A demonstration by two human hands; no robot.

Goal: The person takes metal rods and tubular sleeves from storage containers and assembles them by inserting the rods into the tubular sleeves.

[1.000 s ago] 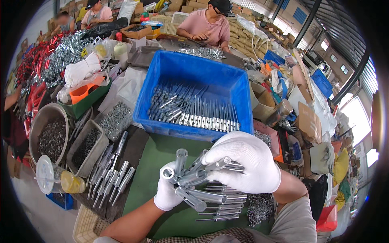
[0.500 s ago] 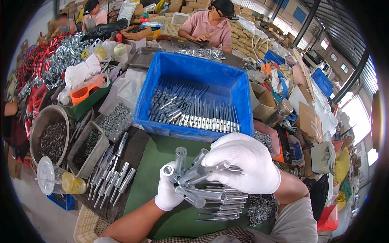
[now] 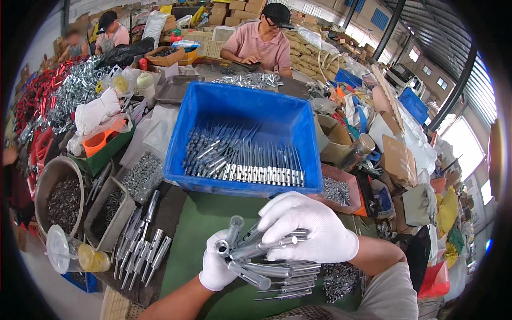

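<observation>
My left hand (image 3: 216,266), in a white glove, is closed round a fanned bundle of shiny metal tubes (image 3: 250,276) above a green mat (image 3: 184,240). My right hand (image 3: 314,226), gloved too, pinches one tube of the bundle from the right; its fingertips are partly hidden. Under the bundle and my right hand lies a row of thin-shafted metal pieces (image 3: 296,290), partly covered. Beyond my hands stands a blue bin (image 3: 242,188) with many silver holed sleeves on thin pointed rods (image 3: 266,175), lined up along its near side.
At left are more metal rods (image 3: 140,258), a grey tray of screws (image 3: 125,210), a round metal bowl (image 3: 42,213) and a lidded jar (image 3: 95,257). Small metal parts (image 3: 341,282) lie right of the row. Across the table a person in pink (image 3: 258,45) handles parts.
The whole view has shifted, so the bin sits lower and further left. My right hand has moved slightly against the bundle and still pinches a tube. My left hand keeps its hold.
</observation>
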